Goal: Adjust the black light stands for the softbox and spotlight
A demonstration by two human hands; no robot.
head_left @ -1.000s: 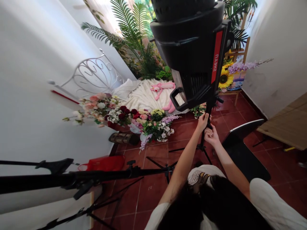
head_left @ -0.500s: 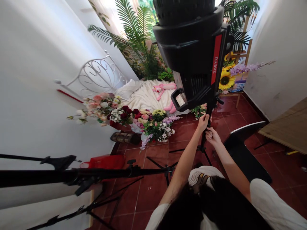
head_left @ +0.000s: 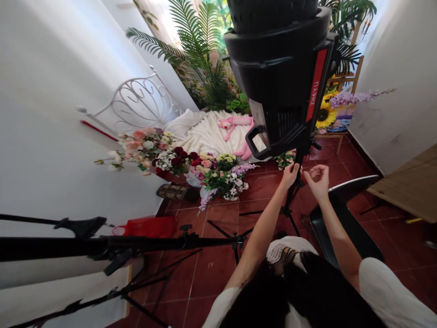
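My left hand is closed around the upper pole of a black light stand, just under the lamp. A big black studio light with a red ZHEYU label sits on top of that stand and leans slightly. Right of the pole, my right hand is raised with its fingers curved and apart, touching nothing that I can see. Part of the pole is hidden behind my left fingers. A dark knob sticks out below the lamp body.
A second black stand reaches across the left side, its legs spread on the red tiles. Flower bouquets and a pink plush toy lie ahead by a white blanket. A black chair is close on my right.
My right hand has come off the pole, moving up and right, and its fingers have opened. My left hand still grips the pole. The light appears slightly farther right.
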